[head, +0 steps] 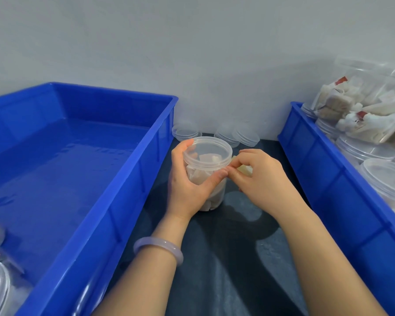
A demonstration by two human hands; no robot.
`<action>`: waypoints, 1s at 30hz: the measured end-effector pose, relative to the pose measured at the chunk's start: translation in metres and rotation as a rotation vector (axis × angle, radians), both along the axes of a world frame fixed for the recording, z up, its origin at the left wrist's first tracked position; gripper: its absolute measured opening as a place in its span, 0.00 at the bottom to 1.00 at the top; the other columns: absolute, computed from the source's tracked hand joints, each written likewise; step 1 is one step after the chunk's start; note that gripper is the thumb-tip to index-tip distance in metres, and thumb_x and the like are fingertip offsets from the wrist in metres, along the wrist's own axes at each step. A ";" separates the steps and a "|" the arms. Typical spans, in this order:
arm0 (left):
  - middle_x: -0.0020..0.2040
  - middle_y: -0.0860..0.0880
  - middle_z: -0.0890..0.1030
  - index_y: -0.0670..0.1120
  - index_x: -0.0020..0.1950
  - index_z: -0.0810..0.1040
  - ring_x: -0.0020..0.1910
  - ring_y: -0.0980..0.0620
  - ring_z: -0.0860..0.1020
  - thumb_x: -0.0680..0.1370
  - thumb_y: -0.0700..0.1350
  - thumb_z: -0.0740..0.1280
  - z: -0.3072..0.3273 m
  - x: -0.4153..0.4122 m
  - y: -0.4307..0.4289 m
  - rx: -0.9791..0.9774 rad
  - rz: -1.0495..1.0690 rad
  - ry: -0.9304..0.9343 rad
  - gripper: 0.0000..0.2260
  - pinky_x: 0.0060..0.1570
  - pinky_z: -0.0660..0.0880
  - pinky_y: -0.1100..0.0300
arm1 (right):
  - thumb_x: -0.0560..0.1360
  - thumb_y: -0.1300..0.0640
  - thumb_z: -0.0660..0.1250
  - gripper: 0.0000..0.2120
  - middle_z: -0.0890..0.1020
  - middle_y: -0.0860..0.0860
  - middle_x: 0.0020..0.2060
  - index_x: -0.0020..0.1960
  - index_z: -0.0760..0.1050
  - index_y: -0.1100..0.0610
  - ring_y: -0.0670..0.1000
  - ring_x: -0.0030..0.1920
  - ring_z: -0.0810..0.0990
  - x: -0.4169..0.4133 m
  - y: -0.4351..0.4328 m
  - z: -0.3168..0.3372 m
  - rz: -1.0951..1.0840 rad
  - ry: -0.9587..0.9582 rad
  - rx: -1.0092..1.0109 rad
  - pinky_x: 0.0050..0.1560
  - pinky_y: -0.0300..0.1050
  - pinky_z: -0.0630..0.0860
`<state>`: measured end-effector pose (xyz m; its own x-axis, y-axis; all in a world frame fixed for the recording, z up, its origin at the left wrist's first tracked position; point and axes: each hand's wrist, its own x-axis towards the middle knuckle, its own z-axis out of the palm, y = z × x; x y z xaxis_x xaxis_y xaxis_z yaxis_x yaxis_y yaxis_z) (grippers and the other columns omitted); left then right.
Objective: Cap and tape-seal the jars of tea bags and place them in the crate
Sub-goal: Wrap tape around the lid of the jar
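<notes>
**Capped jar gripped at the left, tape pinched at its right side**

The jar (217, 197) stands upright on the dark tabletop (237, 258) between the 2 hands, its clear lid (207, 147) on top and pale tea bags (198, 176) showing through the wall.

The left hand (187, 185) is wrapped round the jar. Its fingers curl behind the jar's far-left side, up by the lid's edge. Its thumb (217, 177) lies across the near wall just under the lid, with the tip reaching the jar's right side.

The right hand (262, 179) sits just right of the jar, and its fingertips (234, 171) are pinched together right at the left thumb's tip. They hold what looks like a pale yellowish tape roll (245, 169), mostly hidden under the curled fingers. The tape's end cannot be made out.

Beyond the fingers, loose clear lids (237, 135) lean by the wall. A blue left crate (128, 190) lies outside the left hand, with part of a clear jar at its near corner. A blue right crate (324, 179) outside the right hand holds open jars (363, 149) and a heap of tea bags. A pale bangle (159, 247) circles the left wrist.
</notes>
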<state>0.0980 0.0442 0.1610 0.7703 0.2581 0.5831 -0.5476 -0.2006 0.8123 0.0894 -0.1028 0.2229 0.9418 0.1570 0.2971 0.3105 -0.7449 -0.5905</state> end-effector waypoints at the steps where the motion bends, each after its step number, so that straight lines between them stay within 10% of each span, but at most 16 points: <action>1: 0.59 0.70 0.72 0.62 0.64 0.63 0.64 0.57 0.73 0.63 0.62 0.75 0.000 0.000 0.001 0.002 0.006 -0.003 0.33 0.62 0.73 0.55 | 0.74 0.46 0.67 0.06 0.76 0.44 0.51 0.41 0.78 0.47 0.47 0.51 0.76 0.000 0.000 0.000 0.007 -0.009 0.001 0.49 0.54 0.78; 7: 0.64 0.57 0.73 0.61 0.66 0.63 0.65 0.53 0.73 0.65 0.61 0.74 -0.001 0.000 0.002 0.010 0.023 -0.009 0.34 0.63 0.72 0.47 | 0.74 0.46 0.68 0.08 0.73 0.39 0.44 0.42 0.79 0.50 0.48 0.45 0.78 -0.003 -0.001 0.004 0.038 -0.010 0.012 0.48 0.50 0.78; 15: 0.59 0.75 0.68 0.61 0.64 0.62 0.63 0.68 0.69 0.58 0.61 0.76 -0.004 0.001 0.002 0.027 -0.031 -0.018 0.38 0.59 0.67 0.72 | 0.75 0.50 0.68 0.06 0.72 0.33 0.44 0.38 0.78 0.46 0.41 0.32 0.78 -0.008 -0.014 0.015 0.146 0.071 0.021 0.40 0.31 0.72; 21: 0.58 0.78 0.67 0.61 0.64 0.61 0.62 0.70 0.69 0.59 0.60 0.76 -0.003 -0.001 0.001 0.025 -0.038 -0.034 0.38 0.58 0.66 0.74 | 0.74 0.51 0.70 0.06 0.72 0.34 0.43 0.43 0.82 0.53 0.45 0.49 0.77 -0.007 -0.007 0.011 0.117 0.056 0.090 0.53 0.49 0.77; 30: 0.58 0.78 0.68 0.60 0.64 0.62 0.61 0.71 0.70 0.60 0.59 0.75 -0.001 -0.002 -0.001 0.015 -0.029 -0.058 0.37 0.57 0.67 0.75 | 0.74 0.50 0.70 0.06 0.73 0.38 0.39 0.42 0.81 0.52 0.49 0.42 0.79 -0.003 -0.002 0.003 0.059 0.001 0.117 0.47 0.45 0.75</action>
<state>0.0956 0.0430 0.1596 0.7425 0.2272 0.6302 -0.5992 -0.1954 0.7764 0.0863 -0.1048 0.2262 0.9323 0.1764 0.3157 0.3510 -0.6516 -0.6725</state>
